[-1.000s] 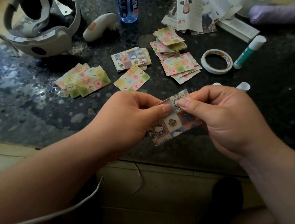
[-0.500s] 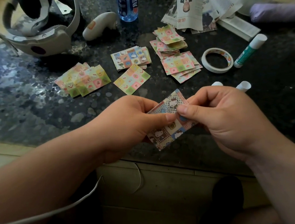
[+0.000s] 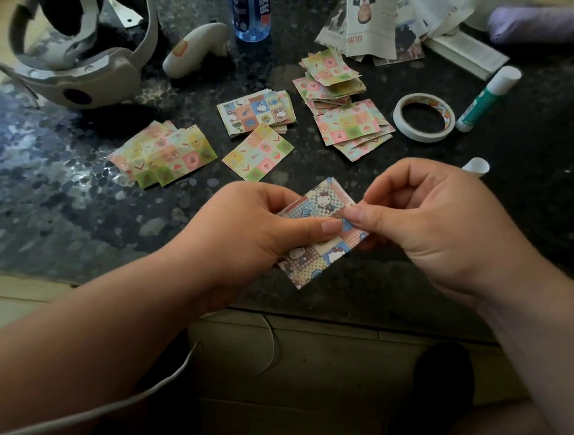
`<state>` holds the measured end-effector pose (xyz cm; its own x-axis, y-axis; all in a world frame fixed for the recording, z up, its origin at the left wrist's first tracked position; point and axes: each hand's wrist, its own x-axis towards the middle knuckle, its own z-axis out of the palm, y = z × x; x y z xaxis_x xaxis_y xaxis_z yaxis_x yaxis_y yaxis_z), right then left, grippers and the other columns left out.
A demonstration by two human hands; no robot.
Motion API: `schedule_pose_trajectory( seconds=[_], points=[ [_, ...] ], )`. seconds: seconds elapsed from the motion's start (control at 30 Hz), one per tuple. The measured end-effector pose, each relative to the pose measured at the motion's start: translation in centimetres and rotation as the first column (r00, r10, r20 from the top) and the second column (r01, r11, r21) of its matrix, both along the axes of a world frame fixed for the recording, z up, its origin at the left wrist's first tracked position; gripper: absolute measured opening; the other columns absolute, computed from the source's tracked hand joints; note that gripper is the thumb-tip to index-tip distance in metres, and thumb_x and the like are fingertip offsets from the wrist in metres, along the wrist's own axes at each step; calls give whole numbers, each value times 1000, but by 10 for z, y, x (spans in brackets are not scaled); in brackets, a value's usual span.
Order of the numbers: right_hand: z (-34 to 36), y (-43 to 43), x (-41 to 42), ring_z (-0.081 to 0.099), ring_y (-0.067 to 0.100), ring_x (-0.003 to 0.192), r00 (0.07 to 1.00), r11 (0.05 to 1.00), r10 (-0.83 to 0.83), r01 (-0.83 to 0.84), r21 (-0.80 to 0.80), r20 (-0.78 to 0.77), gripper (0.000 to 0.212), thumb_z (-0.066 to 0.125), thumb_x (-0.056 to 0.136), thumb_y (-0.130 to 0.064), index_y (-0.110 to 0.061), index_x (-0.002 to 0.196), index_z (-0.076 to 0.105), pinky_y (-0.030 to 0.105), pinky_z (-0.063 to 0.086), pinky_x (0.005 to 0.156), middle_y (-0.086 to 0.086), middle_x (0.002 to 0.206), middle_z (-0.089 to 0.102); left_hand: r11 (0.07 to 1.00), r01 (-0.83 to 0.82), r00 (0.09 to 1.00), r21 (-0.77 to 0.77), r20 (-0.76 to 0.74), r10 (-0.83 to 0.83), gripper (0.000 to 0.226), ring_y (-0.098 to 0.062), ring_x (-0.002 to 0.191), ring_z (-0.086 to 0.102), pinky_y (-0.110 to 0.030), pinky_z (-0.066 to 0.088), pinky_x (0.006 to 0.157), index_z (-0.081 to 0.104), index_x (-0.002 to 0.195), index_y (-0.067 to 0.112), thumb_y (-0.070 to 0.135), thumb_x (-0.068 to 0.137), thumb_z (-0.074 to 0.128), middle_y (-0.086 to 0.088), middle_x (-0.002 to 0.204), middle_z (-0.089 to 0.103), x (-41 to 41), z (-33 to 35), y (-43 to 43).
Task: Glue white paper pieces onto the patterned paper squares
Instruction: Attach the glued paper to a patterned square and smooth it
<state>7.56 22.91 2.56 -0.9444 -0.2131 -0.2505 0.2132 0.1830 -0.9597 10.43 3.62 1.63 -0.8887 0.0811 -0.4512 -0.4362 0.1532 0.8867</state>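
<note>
Centrally, over the near edge of the speckled dark surface point(image 3: 56, 206), left hand point(image 3: 253, 235) and right hand point(image 3: 425, 228) pinch one thin patterned paper square point(image 3: 311, 258), thumbs on top. Lower-left surface lies bare. Beyond, fanned stacks of squares point(image 3: 351, 124); upper right, tape ring point(image 3: 398, 118) and cylindrical glue stick point(image 3: 483, 104).

The counter point(image 3: 74, 200) is dark speckled stone, polished and glossy. The patterned paper square point(image 3: 313, 253) is thin, matt printed paper. The tape roll point(image 3: 424, 117) looks like matt cream paper; just right of it, the glue stick point(image 3: 487, 99) is smooth plastic.
</note>
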Motion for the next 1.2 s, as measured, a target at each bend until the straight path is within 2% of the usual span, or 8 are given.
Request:
schedule_pose_trajectory(
  seconds=[0.17, 0.27, 0.47, 0.63, 0.73, 0.83, 0.93, 1.2],
  points=[
    [-13, 1, -7, 77, 23, 70, 1000, 970, 14, -9, 241, -19, 20, 83, 81, -4, -10, 88, 66, 44, 65, 66, 11, 77, 76, 963, 47, 990, -265, -116, -80, 49, -10, 71, 75, -29, 60, 68, 60, 122, 27, 31, 78, 83, 5, 80, 78, 0, -3, -6],
    [-29, -1, -8, 75, 13, 70, 997, 904, 72, -47, 425, -42, 18, 84, 83, -12, -19, 85, 68, 38, 65, 69, 1, 77, 76, 782, 83, 950, -618, -188, -249, 53, 2, 70, 65, -15, 49, 61, 51, 129, 38, 36, 85, 80, 12, 79, 71, 3, -17, -9],
    [-57, -8, -2, 65, 7, 80, 977, 762, 175, -59, 645, -118, 15, 77, 87, -17, -25, 79, 66, 22, 52, 68, -10, 80, 68, 350, 66, 729, -934, -194, -656, 70, -26, 138, 36, -48, 38, 111, 53, 141, 22, 52, 81, 71, -4, 153, 42, 38, -54, -1],
    [-56, -12, 8, 62, 15, 88, 921, 646, 308, -16, 763, -241, 6, 70, 90, -22, -23, 87, 65, 31, 51, 74, -10, 88, 63, 125, 424, 607, -897, 179, -774, 97, -19, 151, -28, -48, -12, 125, -15, 159, 16, 79, 93, 17, -3, 164, -28, 63, -50, 15],
    [-48, -24, 34, 55, 25, 127, 812, 521, 532, -91, 849, -240, 46, 50, 95, -38, -16, 133, 60, 43, 45, 108, 4, 133, 62, 119, 438, 589, -891, 184, -787, 101, -20, 148, -33, -48, -16, 123, -23, 157, 19, 81, 92, 23, -2, 162, -32, 59, -49, 12],
    [-45, -37, 61, 3, 10, 158, 752, 393, 658, -389, 833, 41, 84, 2, 92, -61, -19, 165, 9, 31, -5, 126, -3, 172, 12, 32, 489, 497, -871, 249, -831, 97, -24, 143, -43, -52, -18, 122, -33, 151, 22, 74, 96, 27, -5, 157, -43, 58, -49, 10],
    [-55, -38, 57, -21, 1, 152, 753, 342, 647, -427, 837, 120, 84, -3, 94, -69, -22, 163, -10, 31, -17, 124, -8, 171, -13, 2, 520, 489, -854, 296, -820, 104, -26, 138, -49, -52, -18, 121, -42, 145, 21, 78, 93, 29, -6, 150, -52, 59, -51, 13],
    [-69, -42, 36, -25, 8, 153, 783, 332, 613, -379, 864, 108, 87, -4, 92, -70, -17, 161, -14, 39, -12, 127, -4, 170, -20, -21, 537, 530, -844, 356, -769, 114, -33, 139, -47, -53, -20, 121, -48, 138, 20, 87, 86, 29, -7, 148, -52, 60, -51, 17]
  ],
)
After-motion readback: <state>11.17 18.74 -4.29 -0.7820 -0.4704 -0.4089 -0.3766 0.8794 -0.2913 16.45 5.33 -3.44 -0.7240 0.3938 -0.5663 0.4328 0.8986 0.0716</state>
